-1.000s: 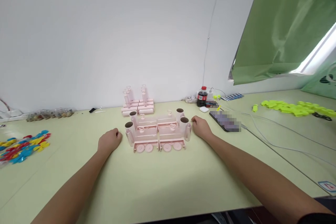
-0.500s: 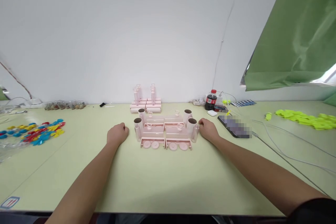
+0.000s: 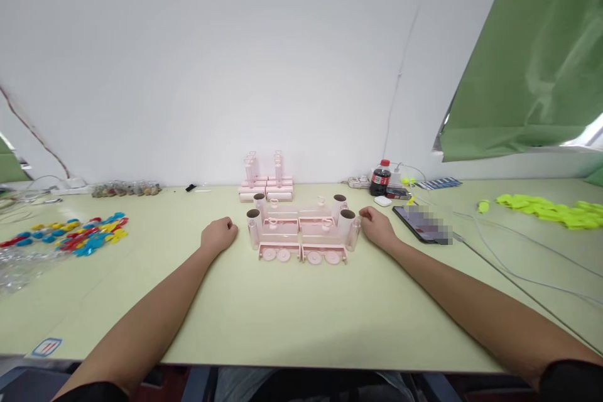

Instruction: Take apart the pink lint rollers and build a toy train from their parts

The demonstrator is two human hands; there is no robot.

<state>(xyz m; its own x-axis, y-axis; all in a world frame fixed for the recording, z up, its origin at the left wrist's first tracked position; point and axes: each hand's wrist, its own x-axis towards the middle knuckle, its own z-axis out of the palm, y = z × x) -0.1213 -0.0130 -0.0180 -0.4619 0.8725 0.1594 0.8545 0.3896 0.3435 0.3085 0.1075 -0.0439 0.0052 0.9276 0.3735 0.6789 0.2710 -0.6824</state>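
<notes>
My left hand [image 3: 219, 234] rests on the pale green table, closed in a loose fist with nothing in it, just left of a group of pink parts. My right hand [image 3: 377, 225] lies to the right of that group, its fingers curled and nothing visible in them. Between the hands stand pink wheeled trays [image 3: 324, 255], clear tubes with pink ring handles, and upright cardboard-lined cylinders [image 3: 346, 218]. The right fingertips are close beside a clear tube [image 3: 353, 233]. A second set of pink parts [image 3: 279, 195] sits farther back by the wall.
Right of my right hand are a phone [image 3: 421, 225] with a cable, a white case [image 3: 382, 201] and a cola bottle [image 3: 380, 178]. Neon yellow pieces [image 3: 551, 210] lie far right. Colored pieces [image 3: 94, 235] and clear plastic bags [image 3: 23, 269] are at the left.
The view has shifted slightly, showing more of the left side and the table's front edge. Both hands keep nearly the same places beside the pink parts, which have not moved on the table.
</notes>
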